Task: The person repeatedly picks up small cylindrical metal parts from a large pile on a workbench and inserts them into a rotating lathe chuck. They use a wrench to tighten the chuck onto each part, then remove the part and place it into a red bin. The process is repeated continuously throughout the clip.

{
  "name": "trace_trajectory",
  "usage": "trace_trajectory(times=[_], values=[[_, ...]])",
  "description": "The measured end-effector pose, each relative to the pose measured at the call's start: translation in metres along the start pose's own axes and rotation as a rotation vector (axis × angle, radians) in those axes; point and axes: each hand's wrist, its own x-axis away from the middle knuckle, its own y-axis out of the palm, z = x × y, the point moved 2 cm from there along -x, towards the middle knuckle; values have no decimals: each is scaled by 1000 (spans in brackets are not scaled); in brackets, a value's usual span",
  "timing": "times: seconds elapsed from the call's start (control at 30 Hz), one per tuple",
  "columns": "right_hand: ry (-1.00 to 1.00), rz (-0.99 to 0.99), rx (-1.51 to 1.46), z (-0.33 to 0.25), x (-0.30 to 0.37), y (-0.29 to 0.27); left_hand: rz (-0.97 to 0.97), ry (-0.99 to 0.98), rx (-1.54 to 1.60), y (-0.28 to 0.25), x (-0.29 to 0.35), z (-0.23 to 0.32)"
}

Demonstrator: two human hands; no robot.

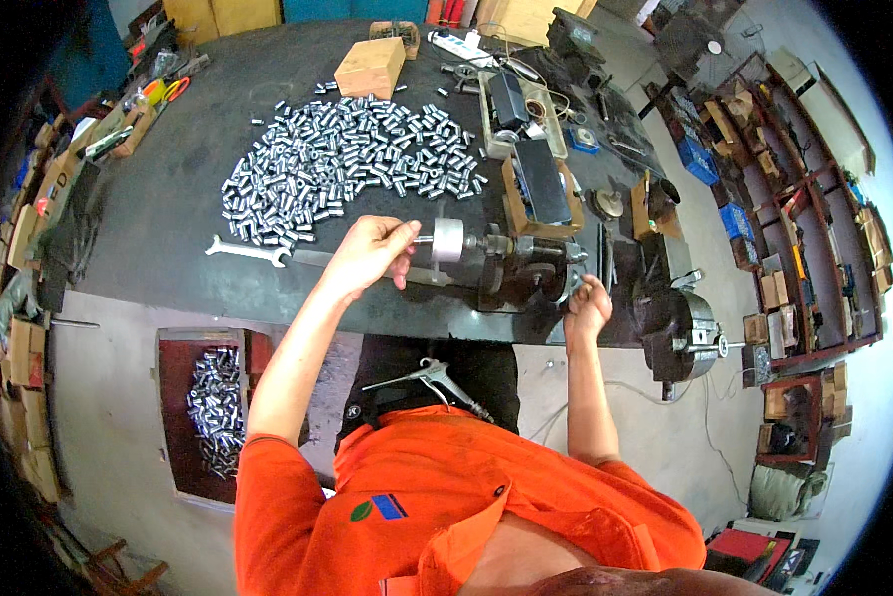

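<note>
left hand [367,253] pinching a small metal pin [424,239] at the silver disc [447,239] of the small machine [511,266] near the desk [158,199] front edge; right hand [588,303] closed on the machine's handle.

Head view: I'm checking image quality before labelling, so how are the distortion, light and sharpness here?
Head view: strong fisheye, the bench edge bows and the corners go black; daylight is even, with bright glints on the pile of metal sleeves; the left hand at the small chuck is sharp, as is the right hand; the shelves at the rim look stretched and softer.
</note>
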Motion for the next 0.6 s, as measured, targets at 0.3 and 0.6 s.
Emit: trace_trajectory(times=[0.3, 0.6], values=[[39, 22, 97, 8, -12, 19, 552, -224, -350, -125, 139, -41], [28, -5, 60, 16, -19, 13, 660, -258, -1161, -147, 191, -38]])
